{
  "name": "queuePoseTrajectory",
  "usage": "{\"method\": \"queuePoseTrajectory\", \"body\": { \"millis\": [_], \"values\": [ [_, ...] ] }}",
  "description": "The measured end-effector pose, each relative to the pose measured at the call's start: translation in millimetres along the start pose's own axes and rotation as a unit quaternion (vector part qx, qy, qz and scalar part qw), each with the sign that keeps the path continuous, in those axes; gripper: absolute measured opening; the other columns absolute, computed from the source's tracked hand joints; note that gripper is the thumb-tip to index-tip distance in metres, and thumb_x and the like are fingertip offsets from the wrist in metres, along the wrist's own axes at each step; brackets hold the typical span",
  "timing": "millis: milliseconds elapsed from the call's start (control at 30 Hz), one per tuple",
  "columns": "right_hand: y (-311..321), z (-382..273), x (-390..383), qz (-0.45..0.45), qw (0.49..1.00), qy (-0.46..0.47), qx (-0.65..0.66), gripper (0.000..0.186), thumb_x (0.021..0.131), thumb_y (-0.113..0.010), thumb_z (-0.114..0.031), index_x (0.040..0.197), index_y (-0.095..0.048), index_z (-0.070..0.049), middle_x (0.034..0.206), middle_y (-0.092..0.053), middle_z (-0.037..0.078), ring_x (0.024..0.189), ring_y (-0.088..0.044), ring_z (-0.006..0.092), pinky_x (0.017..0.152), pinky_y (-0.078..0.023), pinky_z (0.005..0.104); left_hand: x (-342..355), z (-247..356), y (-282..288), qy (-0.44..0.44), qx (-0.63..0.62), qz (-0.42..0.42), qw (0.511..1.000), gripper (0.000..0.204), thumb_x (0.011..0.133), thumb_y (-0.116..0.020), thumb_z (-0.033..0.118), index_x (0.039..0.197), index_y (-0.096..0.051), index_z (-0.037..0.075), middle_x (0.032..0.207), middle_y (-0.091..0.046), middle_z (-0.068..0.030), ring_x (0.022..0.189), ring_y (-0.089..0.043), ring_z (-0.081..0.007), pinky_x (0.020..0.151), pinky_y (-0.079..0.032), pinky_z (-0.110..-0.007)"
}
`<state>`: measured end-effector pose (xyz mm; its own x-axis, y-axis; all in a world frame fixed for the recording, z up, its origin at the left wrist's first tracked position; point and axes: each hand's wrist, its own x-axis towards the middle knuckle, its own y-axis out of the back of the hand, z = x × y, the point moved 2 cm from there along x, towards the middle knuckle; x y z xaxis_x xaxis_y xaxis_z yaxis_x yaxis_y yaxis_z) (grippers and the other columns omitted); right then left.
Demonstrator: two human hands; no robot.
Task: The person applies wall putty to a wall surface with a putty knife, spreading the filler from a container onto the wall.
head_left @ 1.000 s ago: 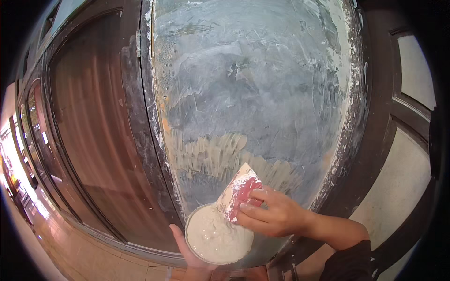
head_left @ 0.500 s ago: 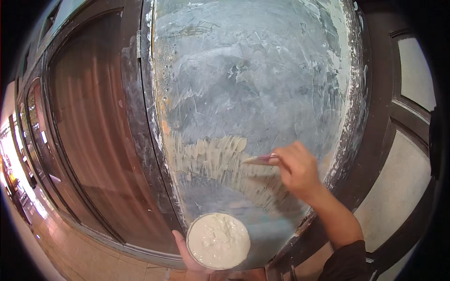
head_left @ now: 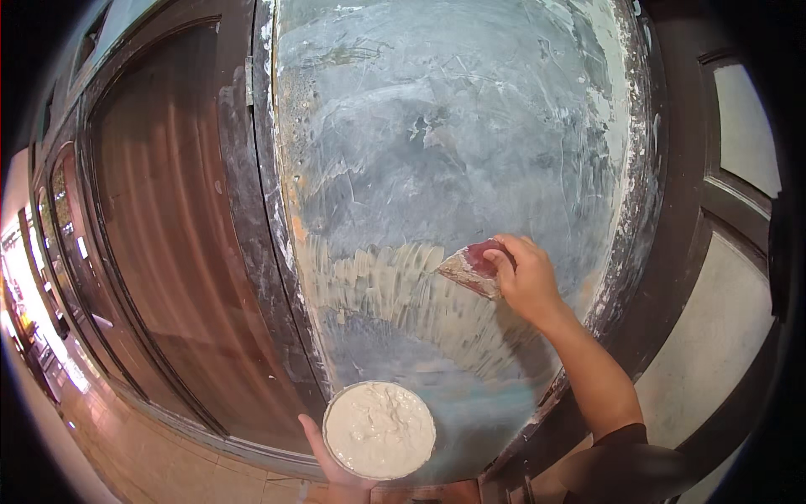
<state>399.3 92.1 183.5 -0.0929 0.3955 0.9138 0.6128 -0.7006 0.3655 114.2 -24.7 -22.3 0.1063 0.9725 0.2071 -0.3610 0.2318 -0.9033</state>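
My right hand [head_left: 520,273] grips a red scraper [head_left: 470,269] crusted with pale paste, held against or very close to a mottled grey-blue wall panel [head_left: 453,160] just right of a band of streaky cream paste [head_left: 369,277]. My left hand [head_left: 323,449] holds a round container of creamy white paste [head_left: 378,428] from below, at the panel's lower edge. Most of that hand is hidden under the container; its thumb shows along the left side.
A dark wooden frame with a reddish-brown glazed panel [head_left: 159,210] stands at left, with a tiled floor [head_left: 193,462] below and a bright area beyond. A dark frame with pale panels [head_left: 697,328] is at right.
My right hand has risen from the container to the panel and tilted the scraper; the streaked paste now reaches farther down and right. The container has shifted slightly left.
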Motion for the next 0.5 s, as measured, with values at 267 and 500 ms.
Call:
{"method": "queuePoseTrajectory", "body": {
  "millis": [267,500],
  "values": [
    [1.7,9.2,4.2,0.019,0.996,-0.040,0.082,0.020,0.099,-0.069,-0.019,0.109,-0.072,-0.002,0.095,-0.073,0.016,0.088,-0.067,0.0375,0.077,-0.053,0.0442,2.7,1.7,2.8,-0.011,-0.001,0.007,1.000,0.106,0.094,-0.031,0.088,0.153,-0.046,0.001,0.155,-0.051,-0.0198,0.136,-0.055,-0.0417,0.110,-0.048,-0.059],
    [-2.9,5.6,1.7,0.013,0.999,-0.039,0.033,0.022,0.099,-0.070,-0.019,0.111,-0.071,-0.001,0.097,-0.073,0.019,0.090,-0.068,0.0396,0.079,-0.053,0.0456,0.3,5.7,-5.3,-0.022,-0.026,0.032,0.999,0.100,0.096,-0.030,0.085,0.147,-0.055,0.003,0.147,-0.060,-0.0202,0.129,-0.061,-0.0420,0.106,-0.052,-0.060]
  ]
}}
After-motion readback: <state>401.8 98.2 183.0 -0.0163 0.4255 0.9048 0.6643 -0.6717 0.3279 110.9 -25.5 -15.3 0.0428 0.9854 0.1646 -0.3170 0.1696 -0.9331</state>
